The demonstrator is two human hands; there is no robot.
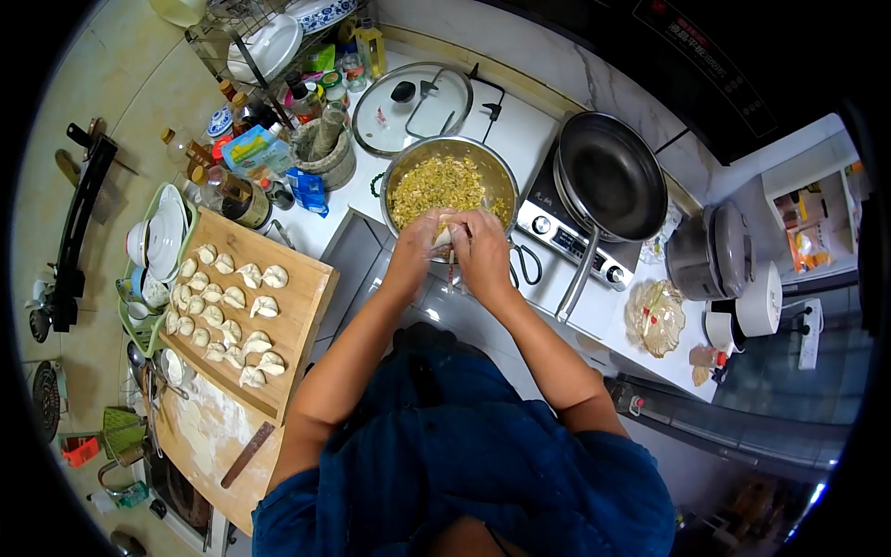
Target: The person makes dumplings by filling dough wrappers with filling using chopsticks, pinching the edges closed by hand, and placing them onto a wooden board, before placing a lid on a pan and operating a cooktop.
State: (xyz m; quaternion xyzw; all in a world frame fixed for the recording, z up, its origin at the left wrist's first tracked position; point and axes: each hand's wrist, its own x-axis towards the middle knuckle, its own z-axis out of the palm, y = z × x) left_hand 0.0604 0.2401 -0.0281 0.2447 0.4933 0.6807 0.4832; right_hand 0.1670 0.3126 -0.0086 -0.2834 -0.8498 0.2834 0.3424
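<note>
Both hands meet over the near rim of a steel pot (509,176) holding chopped yellow-green filling (434,188). Between them is a pale dumpling (444,232), partly covered by the fingers. My left hand (419,243) has its fingers curled round the dumpling's left side. From the other side, my right hand (481,249) pinches the dough with thumb and fingers. To the left, a wooden board (306,278) bears several folded dumplings (234,297) in rough rows.
A floured board (209,436) with a dark flat blade (247,456) lies at the lower left. Right of the pot, a frying pan (613,176) sits on an induction cooker (575,243). A glass lid (413,110), stone mortar (336,172) and bottles stand behind; scissors (527,265) lie near my right hand.
</note>
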